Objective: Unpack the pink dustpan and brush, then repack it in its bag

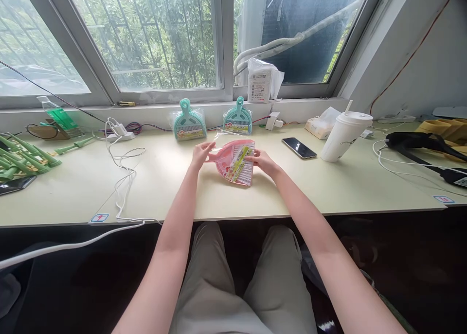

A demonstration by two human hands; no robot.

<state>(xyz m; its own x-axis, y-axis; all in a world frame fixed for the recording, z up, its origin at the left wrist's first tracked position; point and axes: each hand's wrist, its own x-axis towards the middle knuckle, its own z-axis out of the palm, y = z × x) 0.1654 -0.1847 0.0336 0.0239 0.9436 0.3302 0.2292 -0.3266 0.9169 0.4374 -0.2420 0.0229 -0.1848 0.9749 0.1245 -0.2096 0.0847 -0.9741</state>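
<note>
A pink dustpan and brush set [233, 165] with a yellow-green label is held just above the table, turned on its side with its handle to the left. My left hand [202, 154] is closed around the handle end. At the bristle side, my right hand [265, 162] grips the wide edge, thumb and fingers on either side. Clear plastic wrapping shows above the set. Behind it, two green dustpan sets in clear bags, one [188, 122] on the left and another [238, 117] on the right, lean at the windowsill.
A phone [299, 148], a white cup with a straw [345, 137] and a tissue pack [323, 122] are on the right. White cables [126, 178] run across the table's left part, near green plastic pieces [27, 159]. A black strap-like device [426, 151] lies far right.
</note>
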